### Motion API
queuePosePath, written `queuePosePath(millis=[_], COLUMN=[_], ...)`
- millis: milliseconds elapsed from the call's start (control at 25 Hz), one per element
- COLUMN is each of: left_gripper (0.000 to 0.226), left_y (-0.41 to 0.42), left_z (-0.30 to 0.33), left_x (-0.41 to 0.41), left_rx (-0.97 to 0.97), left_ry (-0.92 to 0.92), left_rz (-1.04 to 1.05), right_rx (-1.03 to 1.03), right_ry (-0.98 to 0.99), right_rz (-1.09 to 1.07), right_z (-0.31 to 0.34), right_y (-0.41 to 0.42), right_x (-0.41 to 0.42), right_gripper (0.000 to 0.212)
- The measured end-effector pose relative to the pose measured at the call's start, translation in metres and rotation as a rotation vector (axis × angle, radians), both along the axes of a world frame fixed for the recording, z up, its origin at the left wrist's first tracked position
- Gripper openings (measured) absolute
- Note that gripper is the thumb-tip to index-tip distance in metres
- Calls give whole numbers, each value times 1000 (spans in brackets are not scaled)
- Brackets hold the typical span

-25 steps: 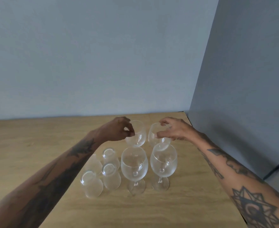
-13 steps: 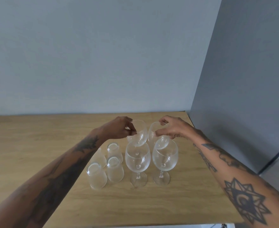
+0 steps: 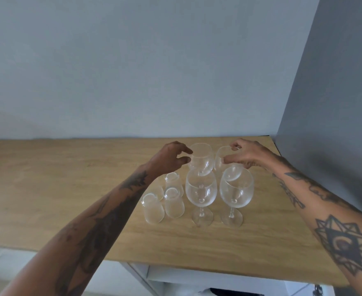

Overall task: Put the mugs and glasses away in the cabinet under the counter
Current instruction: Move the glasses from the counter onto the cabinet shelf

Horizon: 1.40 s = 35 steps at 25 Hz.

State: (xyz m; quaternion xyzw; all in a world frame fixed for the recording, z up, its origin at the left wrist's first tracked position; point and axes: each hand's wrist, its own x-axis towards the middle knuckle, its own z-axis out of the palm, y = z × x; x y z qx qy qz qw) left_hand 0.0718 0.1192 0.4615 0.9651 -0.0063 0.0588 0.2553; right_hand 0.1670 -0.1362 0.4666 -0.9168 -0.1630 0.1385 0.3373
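Observation:
Four stemmed wine glasses stand in a square on the wooden counter (image 3: 68, 189). My left hand (image 3: 169, 161) is at the back left wine glass (image 3: 202, 161), thumb and forefinger apart, their tips against the bowl's left side. My right hand (image 3: 248, 157) pinches the back right wine glass (image 3: 219, 165), forefinger on the rim and thumb on the bowl. In the front row are the front left wine glass (image 3: 200, 193) and the front right wine glass (image 3: 236, 191). Several small tumblers (image 3: 174, 204) sit upside down to their left, one partly hidden by my left forearm.
A tall grey panel (image 3: 336, 103) rises along the counter's right end. A pale wall (image 3: 133, 71) runs behind the counter. Under the front edge, the white cabinet frame (image 3: 175, 276) shows, with a dark gap beneath it.
The view has pulled back and tilted down, so the counter's front edge and the cabinet now show. My left thumb and forefinger have spread apart from their pinch. The glasses have not moved.

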Motion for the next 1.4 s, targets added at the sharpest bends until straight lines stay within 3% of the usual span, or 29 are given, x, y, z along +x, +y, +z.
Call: queuePosePath(millis=[240, 400, 560, 760, 1000, 1160, 1400], left_gripper=[27, 27, 27, 30, 53, 53, 58], left_y=[35, 67, 99, 104, 84, 79, 69], left_z=[11, 17, 7, -30, -104, -141, -170], left_x=[-41, -65, -92, -109, -124, -138, -138], left_rx=[-60, -73, -76, -126, -193, -291, -429], left_ry=[-43, -72, -90, -61, -22, -75, -187], left_rz=[48, 79, 116, 119, 134, 115, 129], right_rx=[-9, 121, 153, -24, -291, -134, 129], right_ry=[-151, -367, -462, -378, -294, -422, -372], right_rz=[-61, -75, 61, 111, 16, -50, -161], right_z=[25, 67, 78, 21, -84, -125, -156], right_y=[7, 50, 121, 180, 185, 176, 177], right_x=[-25, -61, -108, -141, -161, -170, -169], right_gripper=[89, 71, 52, 43, 41, 34, 33])
